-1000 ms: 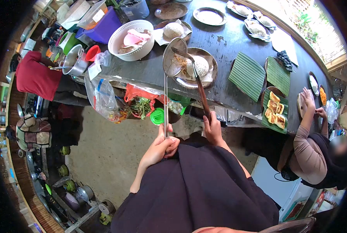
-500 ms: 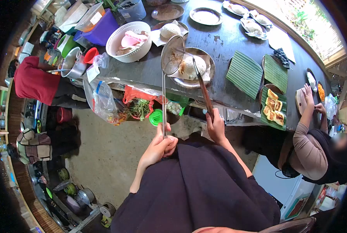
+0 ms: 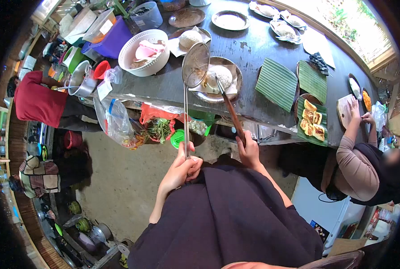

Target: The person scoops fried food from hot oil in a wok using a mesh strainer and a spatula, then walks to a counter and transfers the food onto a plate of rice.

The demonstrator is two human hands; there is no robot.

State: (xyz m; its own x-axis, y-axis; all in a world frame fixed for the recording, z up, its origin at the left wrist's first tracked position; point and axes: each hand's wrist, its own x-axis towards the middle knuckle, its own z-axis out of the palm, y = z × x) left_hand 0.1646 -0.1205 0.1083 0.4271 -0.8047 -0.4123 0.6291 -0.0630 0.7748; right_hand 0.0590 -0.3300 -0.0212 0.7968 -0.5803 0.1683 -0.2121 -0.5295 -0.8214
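My left hand [image 3: 180, 171] is closed around the long metal handle of a wire-mesh strainer [image 3: 195, 62]. The strainer's round basket is tilted over the left side of a plate [image 3: 236, 93], with some brownish bits showing at the mesh. On that plate, a white dome of rice [image 3: 223, 77] rests on paper. My right hand [image 3: 248, 151] grips a long utensil with a wooden handle [image 3: 232, 112] and a dark metal end. Its tip is at the rice dome, just right of the strainer; its exact shape is too small to make out.
Behind stands another rice dome [image 3: 190, 39] on a plate, beside a white basin [image 3: 164, 56]. Banana leaves [image 3: 276, 85] and grilled pieces [image 3: 312, 123] lie rightward. A co-worker's hands [image 3: 353, 110] touch a board at right; two people [image 3: 38, 96] are at left.
The utensil's metal end, earlier reaching across toward the strainer basket, now sits lower by the rice. The strainer stays over the plate's left side. The view has shifted slightly.
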